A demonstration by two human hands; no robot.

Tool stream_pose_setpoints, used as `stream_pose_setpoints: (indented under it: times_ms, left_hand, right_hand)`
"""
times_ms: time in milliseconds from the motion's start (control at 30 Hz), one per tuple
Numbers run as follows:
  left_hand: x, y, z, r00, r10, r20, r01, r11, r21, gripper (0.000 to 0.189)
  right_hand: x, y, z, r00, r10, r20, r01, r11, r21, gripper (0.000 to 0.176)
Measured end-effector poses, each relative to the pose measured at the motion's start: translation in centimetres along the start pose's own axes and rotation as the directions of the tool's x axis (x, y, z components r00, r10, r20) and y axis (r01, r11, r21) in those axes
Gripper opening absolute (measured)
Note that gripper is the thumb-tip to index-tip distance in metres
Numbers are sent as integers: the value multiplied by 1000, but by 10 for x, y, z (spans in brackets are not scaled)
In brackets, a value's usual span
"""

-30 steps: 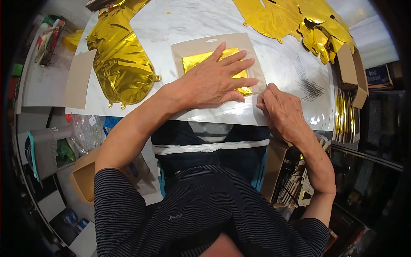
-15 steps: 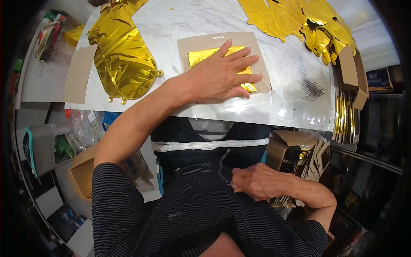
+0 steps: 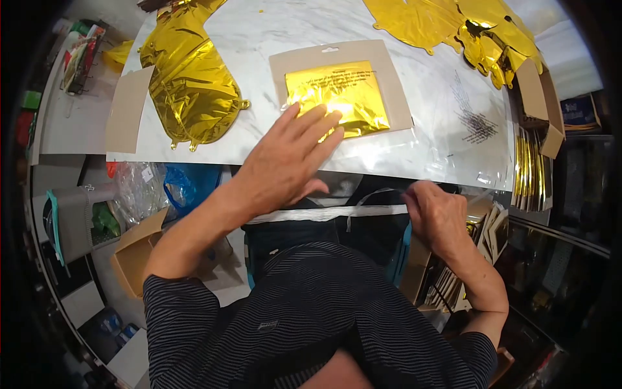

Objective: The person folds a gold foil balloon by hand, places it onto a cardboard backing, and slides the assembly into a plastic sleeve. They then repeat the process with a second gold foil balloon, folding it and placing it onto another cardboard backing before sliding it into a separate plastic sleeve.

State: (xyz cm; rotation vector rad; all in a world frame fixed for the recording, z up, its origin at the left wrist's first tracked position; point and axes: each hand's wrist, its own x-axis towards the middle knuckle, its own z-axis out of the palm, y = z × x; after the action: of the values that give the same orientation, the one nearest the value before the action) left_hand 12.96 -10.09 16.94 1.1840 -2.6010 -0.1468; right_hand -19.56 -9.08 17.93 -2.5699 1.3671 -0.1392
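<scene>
A flat packet of folded gold foil (image 3: 356,104) lies on the table in front of me, with small black warning print on its clear plastic. Behind it is a brown cardboard backing card (image 3: 396,78) with a hang hole along its top edge. My left hand (image 3: 285,152) is open, its fingertips resting on the packet's lower left part. Just off the table's front edge, my right hand (image 3: 437,214) is pinched closed on a thin whitish ribbon strand (image 3: 376,192). That strand comes from a bundle of white ribbon (image 3: 311,214) stretched across my lap.
Flattened gold foil balloons (image 3: 197,84) lie at the table's left, beside a cardboard piece (image 3: 129,110). More gold balloons (image 3: 421,26) are at the far right. An open carton (image 3: 547,117) and upright gold packets (image 3: 531,172) stand at the right edge. Clear plastic bags (image 3: 139,188) hang below left.
My left hand has slid back toward me and left, uncovering most of the gold packet. My right hand has risen from my lap to near the table edge, drawing the strand along.
</scene>
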Motion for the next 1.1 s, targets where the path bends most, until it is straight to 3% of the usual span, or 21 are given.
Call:
stream_pose_setpoints:
  times_ms: [67,200,267,367,433,500,567,600,667,700,733,767,800,867,933,1000,1033,1067,1100]
  left_hand:
    - [-10,4,10,1000,-15,18,15,1000,14,70]
    - [-22,1,27,989,3,-150,-1,1000,14,64]
    - [-22,2,30,977,13,-212,-13,1000,2,66]
    - [-24,8,27,941,-3,-338,-26,996,-81,51]
    - [-25,11,24,921,-17,-389,-8,998,-61,35]
    - [-25,25,20,905,-20,-425,-33,993,-116,35]
    - [-23,51,12,887,-52,-459,-84,959,-272,39]
    - [-19,62,20,887,-81,-456,-144,888,-437,50]
    - [-15,98,30,920,-371,-129,122,584,-803,55]
    - [-9,107,35,919,-373,-129,124,583,-803,55]
    - [-4,114,42,875,-462,144,260,200,-944,52]
    - [-2,117,48,800,-428,421,362,-216,-907,49]
    - [0,114,54,799,-427,423,362,-219,-906,49]
    - [5,98,73,812,-227,537,465,-305,-831,38]
    - [-3,83,102,830,-264,492,430,-259,-865,31]
    - [-17,58,125,783,-500,371,534,232,-813,25]
    - [-31,41,139,834,-461,302,539,566,-624,25]
    - [-46,26,149,883,-393,256,464,816,-345,24]
    - [-55,18,152,884,-390,257,461,818,-344,24]
  right_hand:
    - [7,-7,-10,982,-98,-162,105,994,35,13]
    - [-3,-10,-20,982,-173,-73,179,980,84,14]
    - [-13,2,-15,993,-63,97,55,995,84,20]
    - [-10,-3,-24,998,47,37,-51,992,118,22]
    - [-4,-7,-21,999,-10,-43,17,985,173,20]
    - [-5,-8,-19,990,-62,-123,88,971,220,18]
    - [-9,-10,-18,997,43,-61,-13,908,420,18]
    - [-10,-12,-16,997,42,-58,-13,906,423,18]
    - [-8,-18,-10,990,133,-36,-92,831,549,16]
    - [-7,-23,-8,991,132,-35,-91,831,549,16]
    - [-5,-27,-5,992,116,-50,-69,832,551,15]
    - [-4,-28,-3,993,101,-66,-48,833,552,14]
    - [-4,-28,1,993,102,-63,-51,833,552,14]
    - [-1,-26,7,992,-26,-127,90,842,532,14]
    - [0,-24,6,993,-46,-109,98,835,542,12]
    - [0,-19,4,981,-12,-194,85,924,372,11]
    - [-3,-15,-3,980,-10,-199,85,924,373,11]
    - [-6,-10,-12,996,44,-77,-22,963,269,10]
    - [-9,-8,-17,993,113,40,-117,982,149,9]
